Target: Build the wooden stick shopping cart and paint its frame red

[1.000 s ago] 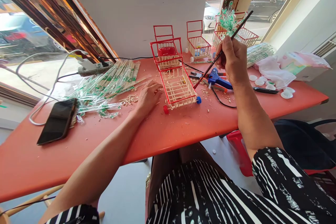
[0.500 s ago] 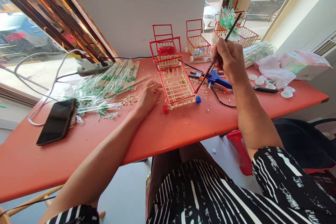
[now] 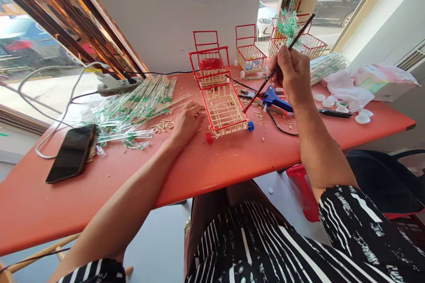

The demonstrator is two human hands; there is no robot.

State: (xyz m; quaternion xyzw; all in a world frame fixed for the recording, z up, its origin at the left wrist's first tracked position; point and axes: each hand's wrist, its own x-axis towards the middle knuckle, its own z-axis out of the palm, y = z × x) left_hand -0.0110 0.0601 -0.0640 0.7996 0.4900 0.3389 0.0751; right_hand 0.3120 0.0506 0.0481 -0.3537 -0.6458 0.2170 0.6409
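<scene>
A small shopping cart (image 3: 223,112) built of wooden sticks stands in front of me, with red handle and rim, and red and blue bottle-cap wheels. My right hand (image 3: 292,73) pinches a thin dark paintbrush (image 3: 270,74); its tip touches the cart's red rim on the right side. Just left of the cart, my left hand (image 3: 188,120) lies on the table, fingers loosely extended and holding nothing. Behind the cart sits a red container (image 3: 211,63) at a second stick cart.
On the left lie wrapped chopsticks (image 3: 146,97), a phone (image 3: 71,152) and a power strip (image 3: 117,86). A blue glue gun (image 3: 277,101), white caps (image 3: 361,117) and a black-handled tool (image 3: 335,113) lie right. Another cart (image 3: 251,58) stands behind on the red table (image 3: 212,163).
The brush tip has slid back along the cart's right rim, away from the front corner. My right hand has shifted slightly right; my left hand has stayed put.
</scene>
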